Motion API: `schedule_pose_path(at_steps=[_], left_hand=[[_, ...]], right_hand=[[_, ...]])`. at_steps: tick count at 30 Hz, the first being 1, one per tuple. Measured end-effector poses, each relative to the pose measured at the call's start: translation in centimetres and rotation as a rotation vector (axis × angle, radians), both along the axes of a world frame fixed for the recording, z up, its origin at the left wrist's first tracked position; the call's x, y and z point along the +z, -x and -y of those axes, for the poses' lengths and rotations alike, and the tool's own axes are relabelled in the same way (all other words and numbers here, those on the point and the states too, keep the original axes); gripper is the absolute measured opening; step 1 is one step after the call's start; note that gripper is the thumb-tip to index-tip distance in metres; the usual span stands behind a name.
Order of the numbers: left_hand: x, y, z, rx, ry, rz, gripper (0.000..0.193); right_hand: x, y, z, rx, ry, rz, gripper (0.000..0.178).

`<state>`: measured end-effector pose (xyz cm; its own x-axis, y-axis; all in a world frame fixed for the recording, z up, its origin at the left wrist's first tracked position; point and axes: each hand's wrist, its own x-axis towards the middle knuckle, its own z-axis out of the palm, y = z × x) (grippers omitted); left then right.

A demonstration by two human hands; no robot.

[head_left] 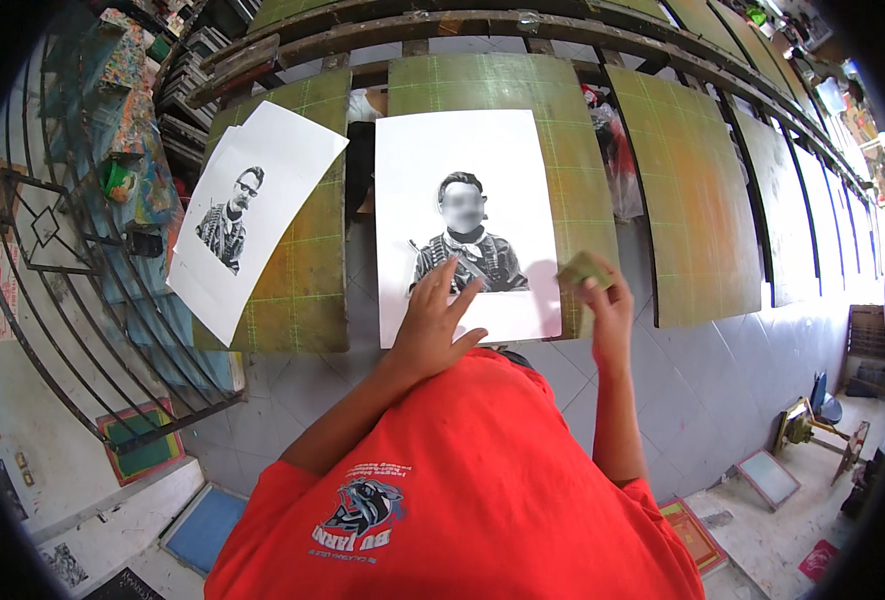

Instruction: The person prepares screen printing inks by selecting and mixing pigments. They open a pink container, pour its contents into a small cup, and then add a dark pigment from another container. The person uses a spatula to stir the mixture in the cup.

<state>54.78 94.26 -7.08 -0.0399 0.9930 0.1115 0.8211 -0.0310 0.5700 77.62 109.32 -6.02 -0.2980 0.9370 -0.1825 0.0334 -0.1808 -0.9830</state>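
Observation:
A white sheet with a black-and-white portrait printed on it lies on the middle green-brown board. My left hand rests on the sheet's lower part, fingers spread over the bottom of the portrait. Just off the sheet's lower right edge, my right hand is closed around a small olive-brown block; its exact kind does not show. To the left, overlapping printed sheets lie tilted on the neighbouring board, the top one bearing another black-and-white portrait.
More boards marked with fine green lines stand in a row to the right. Dark rails run behind them. A curved black metal railing borders the left side. Framed screens lie on the floor, and tiles show between the boards.

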Motion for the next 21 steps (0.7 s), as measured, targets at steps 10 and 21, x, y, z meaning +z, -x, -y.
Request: schedule_pose_path(at_steps=[10,21], left_hand=[[-5.0,-2.7,-4.1,-0.076,0.231,-0.335,0.074],[-6.4,-2.8,-4.2,-0.093,0.258,-0.36,0.087]], right_hand=[[-3.4,-5.8,-3.1,-0.13,0.031,0.13,0.039],[-4.7,-4.9,-2.3,-0.046,-0.089,0.14,0.043]])
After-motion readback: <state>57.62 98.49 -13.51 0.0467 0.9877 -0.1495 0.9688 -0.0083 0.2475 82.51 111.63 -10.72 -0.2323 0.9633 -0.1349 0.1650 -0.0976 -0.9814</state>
